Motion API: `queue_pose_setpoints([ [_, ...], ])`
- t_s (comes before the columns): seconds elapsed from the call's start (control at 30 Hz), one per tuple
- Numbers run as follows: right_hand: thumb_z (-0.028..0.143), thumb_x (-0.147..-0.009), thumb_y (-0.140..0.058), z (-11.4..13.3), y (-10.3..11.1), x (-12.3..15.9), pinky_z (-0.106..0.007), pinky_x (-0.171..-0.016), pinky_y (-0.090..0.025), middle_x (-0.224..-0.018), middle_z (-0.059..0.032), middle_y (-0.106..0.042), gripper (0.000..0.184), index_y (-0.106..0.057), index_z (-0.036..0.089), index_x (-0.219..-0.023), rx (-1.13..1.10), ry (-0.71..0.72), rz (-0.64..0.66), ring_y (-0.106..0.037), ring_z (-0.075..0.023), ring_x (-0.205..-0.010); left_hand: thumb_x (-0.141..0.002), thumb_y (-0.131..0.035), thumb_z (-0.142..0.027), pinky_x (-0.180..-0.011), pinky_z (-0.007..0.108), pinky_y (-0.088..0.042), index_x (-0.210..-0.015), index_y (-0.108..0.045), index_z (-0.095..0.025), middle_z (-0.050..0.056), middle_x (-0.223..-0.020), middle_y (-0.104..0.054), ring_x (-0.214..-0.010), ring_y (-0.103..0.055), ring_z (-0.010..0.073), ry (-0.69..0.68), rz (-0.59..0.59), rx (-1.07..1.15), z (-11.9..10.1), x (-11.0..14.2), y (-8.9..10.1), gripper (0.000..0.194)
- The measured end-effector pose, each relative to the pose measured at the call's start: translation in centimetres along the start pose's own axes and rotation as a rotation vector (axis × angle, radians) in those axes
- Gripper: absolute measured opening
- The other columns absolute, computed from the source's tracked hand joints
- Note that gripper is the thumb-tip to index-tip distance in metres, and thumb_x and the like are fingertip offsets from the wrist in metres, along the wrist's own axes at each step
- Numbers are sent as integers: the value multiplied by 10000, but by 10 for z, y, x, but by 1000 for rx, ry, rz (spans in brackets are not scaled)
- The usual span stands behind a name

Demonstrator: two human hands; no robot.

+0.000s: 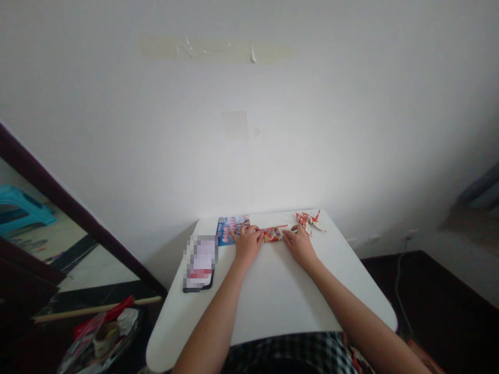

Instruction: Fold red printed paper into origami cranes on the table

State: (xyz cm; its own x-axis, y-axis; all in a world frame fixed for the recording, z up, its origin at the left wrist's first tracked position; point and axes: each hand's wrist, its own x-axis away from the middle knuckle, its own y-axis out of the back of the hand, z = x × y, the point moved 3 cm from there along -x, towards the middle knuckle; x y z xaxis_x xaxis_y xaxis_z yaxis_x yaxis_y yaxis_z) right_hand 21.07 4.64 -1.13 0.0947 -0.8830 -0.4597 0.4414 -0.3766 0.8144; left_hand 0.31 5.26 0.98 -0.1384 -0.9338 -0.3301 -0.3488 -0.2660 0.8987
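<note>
A folded strip of printed red and yellow paper (272, 235) lies on the white table (280, 291), between my two hands. My left hand (248, 241) presses on its left end, fingers bent over it. At the other end, my right hand (299, 243) has its thumb and fingers closed on the paper's edge. A blue printed sheet (228, 230) lies partly under my left hand's fingers. Just past my right hand sits a folded paper figure (312, 221) in red and white, with pointed ends.
A phone (200, 262), its screen blurred, lies at the table's left side. The wall (273, 171) stands right behind the table. To the lower left are a bag of rubbish (107, 337), a wooden stick (97, 310) and a dark-framed mirror (97, 254).
</note>
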Motion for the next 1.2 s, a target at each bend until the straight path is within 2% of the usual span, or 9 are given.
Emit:
queue_pose_setpoints([
  [0.7,294,-987,-544,4,1,0,-360,-988,-465,-1125,-129,-594,292,-774,242,-1158,28,-15,2,-594,-228,-1049,-993,-495,-393,-1152,792,-120,-1169,-744,-392,37,-1307,-667,-1270,-473,311,11,23,6,-1,-1,0,305],
  [1.0,305,-990,-538,5,-1,-2,-370,-989,-448,-1113,-136,-599,296,-786,241,-1139,58,-31,31,-586,-242,-1043,-969,-547,-377,-1153,800,-112,-1171,-740,-429,20,-1423,-624,-1392,-409,339,4,-6,-17,0,1,1,285],
  [1.2,310,-993,-535,6,-2,-3,-372,-987,-436,-1107,-138,-599,289,-799,245,-1092,74,-34,50,-578,-243,-1055,-972,-541,-331,-1163,801,-72,-1166,-746,-397,35,-1377,-660,-1378,-435,330,-26,-5,-23,-3,0,0,289],
])
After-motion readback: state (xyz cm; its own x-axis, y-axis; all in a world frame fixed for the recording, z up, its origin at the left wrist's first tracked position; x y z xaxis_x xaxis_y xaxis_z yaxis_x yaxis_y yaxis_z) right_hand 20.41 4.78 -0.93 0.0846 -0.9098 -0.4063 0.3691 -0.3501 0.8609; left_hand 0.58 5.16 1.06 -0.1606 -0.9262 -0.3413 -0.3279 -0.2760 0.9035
